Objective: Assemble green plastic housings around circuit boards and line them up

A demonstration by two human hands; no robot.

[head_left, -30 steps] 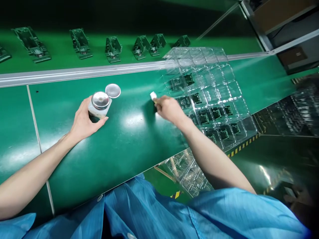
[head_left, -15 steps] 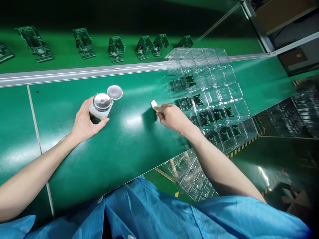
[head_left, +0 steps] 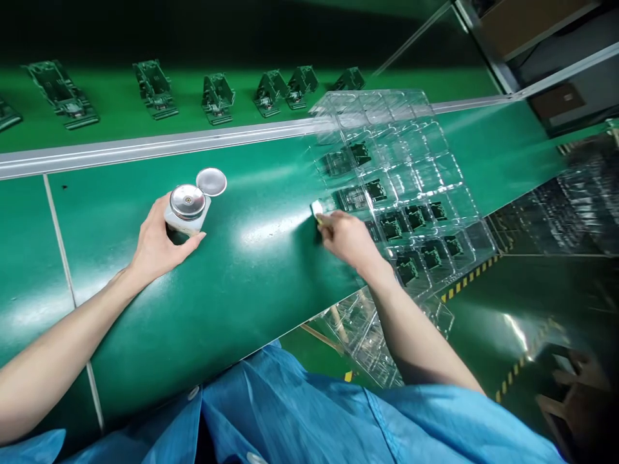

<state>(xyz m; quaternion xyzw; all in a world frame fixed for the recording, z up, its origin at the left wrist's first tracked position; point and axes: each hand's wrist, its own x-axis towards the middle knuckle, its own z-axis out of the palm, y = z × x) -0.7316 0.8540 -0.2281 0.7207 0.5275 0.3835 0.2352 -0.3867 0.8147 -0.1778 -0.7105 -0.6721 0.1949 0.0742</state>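
My left hand is wrapped round a dispenser bottle with a round metal top, on the green worktop. The bottle's lid is flipped open toward the right. My right hand is closed in a pinch on a small white-tipped piece with a yellowish part at the fingers; its exact kind is unclear. That hand is low over the worktop, at the left side of a clear plastic compartment tray. Dark green circuit board parts sit in several of the tray's compartments.
Several green board assemblies stand in a row on the green strip behind a metal rail. More clear trays are below the table's front edge. At the lower right, a person's hand shows dimly.
My right hand has moved right with the white-tipped piece, closer to the tray. My left hand keeps its hold on the bottle. The whole view has shifted slightly.
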